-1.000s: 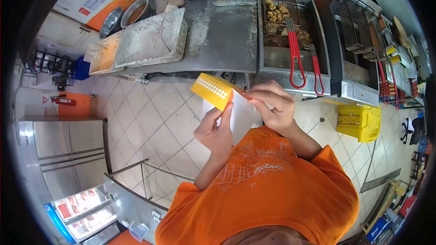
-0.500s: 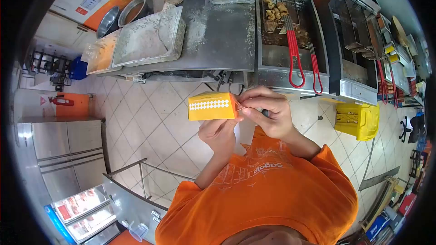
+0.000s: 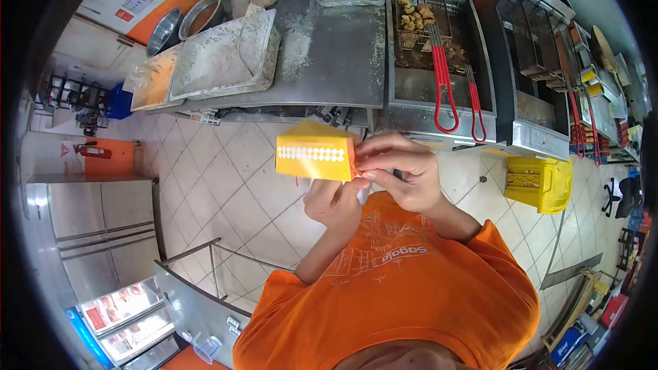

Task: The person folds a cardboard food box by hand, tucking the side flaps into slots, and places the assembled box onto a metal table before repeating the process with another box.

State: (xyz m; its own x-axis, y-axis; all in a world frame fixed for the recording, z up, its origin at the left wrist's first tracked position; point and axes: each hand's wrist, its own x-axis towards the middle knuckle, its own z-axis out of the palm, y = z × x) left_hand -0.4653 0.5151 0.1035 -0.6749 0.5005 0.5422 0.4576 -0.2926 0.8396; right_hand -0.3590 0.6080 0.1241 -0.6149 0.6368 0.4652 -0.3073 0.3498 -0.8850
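Observation:
A yellow cardboard box [image 3: 312, 155] with a band of white diamonds is held up in front of my chest. My left hand [image 3: 334, 202] is closed at its lower edge, close to the right end. With thumb and fingers pinched together, my right hand [image 3: 404, 173] grips the orange flap at that same end. Part of the flap is hidden behind my fingertips. What is inside the box does not show.
Ahead stands a steel counter [image 3: 336, 62] with a flour-covered tray [image 3: 219, 62] and metal bowls. To its right is a fryer with fried pieces in a wire basket [image 3: 417, 14] and red handles. A yellow bin [image 3: 552, 185] stands on the tiled floor.
The box has shifted slightly left and tilted, so more of its upper face shows. My right fingers have moved in against its end, and the flap there is pressed closer.

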